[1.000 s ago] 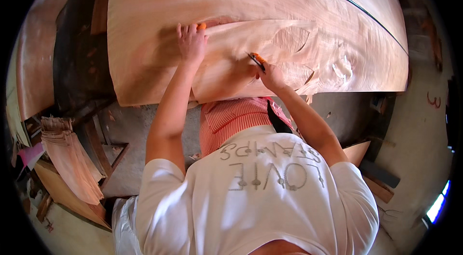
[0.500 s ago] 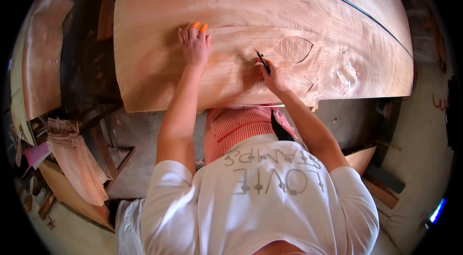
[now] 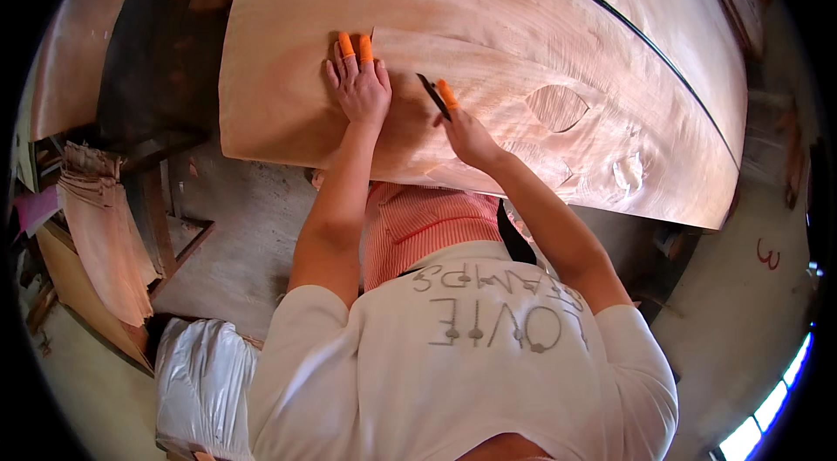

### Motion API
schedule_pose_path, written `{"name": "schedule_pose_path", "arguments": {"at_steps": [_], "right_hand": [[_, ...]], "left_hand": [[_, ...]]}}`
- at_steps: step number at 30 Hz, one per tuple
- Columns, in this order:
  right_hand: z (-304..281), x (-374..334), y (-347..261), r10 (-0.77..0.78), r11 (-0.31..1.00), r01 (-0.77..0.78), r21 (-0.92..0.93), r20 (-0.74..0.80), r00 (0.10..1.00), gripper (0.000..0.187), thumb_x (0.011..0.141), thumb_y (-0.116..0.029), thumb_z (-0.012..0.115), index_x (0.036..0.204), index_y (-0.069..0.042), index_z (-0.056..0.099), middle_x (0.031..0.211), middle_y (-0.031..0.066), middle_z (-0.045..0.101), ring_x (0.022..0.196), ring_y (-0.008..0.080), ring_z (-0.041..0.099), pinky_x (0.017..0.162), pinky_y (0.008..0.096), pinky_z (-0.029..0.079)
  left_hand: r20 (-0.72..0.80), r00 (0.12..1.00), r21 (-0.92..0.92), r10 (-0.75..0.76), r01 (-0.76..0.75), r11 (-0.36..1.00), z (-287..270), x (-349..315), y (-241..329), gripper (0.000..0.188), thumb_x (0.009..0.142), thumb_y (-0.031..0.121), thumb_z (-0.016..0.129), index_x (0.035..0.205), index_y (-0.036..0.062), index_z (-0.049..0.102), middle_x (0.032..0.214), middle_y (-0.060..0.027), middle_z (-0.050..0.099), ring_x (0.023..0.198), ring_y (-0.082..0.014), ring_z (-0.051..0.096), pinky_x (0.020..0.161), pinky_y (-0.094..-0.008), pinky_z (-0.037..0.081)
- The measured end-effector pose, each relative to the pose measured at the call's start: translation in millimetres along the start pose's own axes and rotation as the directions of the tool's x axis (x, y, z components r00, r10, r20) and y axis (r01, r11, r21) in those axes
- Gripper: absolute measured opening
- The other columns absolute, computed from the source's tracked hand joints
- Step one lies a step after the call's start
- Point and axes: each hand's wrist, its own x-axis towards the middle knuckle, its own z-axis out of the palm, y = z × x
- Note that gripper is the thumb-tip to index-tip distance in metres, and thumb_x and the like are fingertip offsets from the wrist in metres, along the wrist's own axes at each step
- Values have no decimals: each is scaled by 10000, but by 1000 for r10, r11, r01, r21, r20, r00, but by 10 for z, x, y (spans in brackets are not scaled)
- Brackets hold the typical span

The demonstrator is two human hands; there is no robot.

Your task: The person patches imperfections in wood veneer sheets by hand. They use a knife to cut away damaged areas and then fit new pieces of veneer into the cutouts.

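Fingers spread, left hand presses flat on the veneer sheet; just beside it, right hand grips a knife.

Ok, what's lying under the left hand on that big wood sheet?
The left hand presses flat on a smaller veneer piece laid over the big veneer sheet. Whatever lies beneath the palm and under that piece is covered.
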Motion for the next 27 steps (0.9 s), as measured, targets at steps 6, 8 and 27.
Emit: {"name": "schedule_pose_path", "arguments": {"at_steps": [6,8,27], "right_hand": [[170,603,-305,-87,992,79,-94,-88,992,597,889,-135,352,1403,-146,48,997,240,556,817,390,566,712,458,447],[161,616,-395,10,995,-15,-95,-57,998,542,892,-139,350,1388,-129,132,1000,238,557,835,387,566,721,453,449],[-1396,23,1260,-129,563,535,-630,572,810,733,788,16,431,1348,-416,237,798,99,526,698,249,592,573,329,497]], "left_hand": [[35,999,17,-5,5,1000,77,4,-26,441,840,196,461,1278,160,414,1405,-93,265,1293,-275,260,1034,-515,166],[73,997,-21,31,-30,999,47,13,-4,436,823,121,466,1247,226,453,1396,-35,302,1294,-253,270,1036,-519,162],[102,992,20,79,-82,996,-26,107,85,530,738,462,591,1186,184,533,1343,-110,376,1252,-305,320,1006,-528,180]]}}
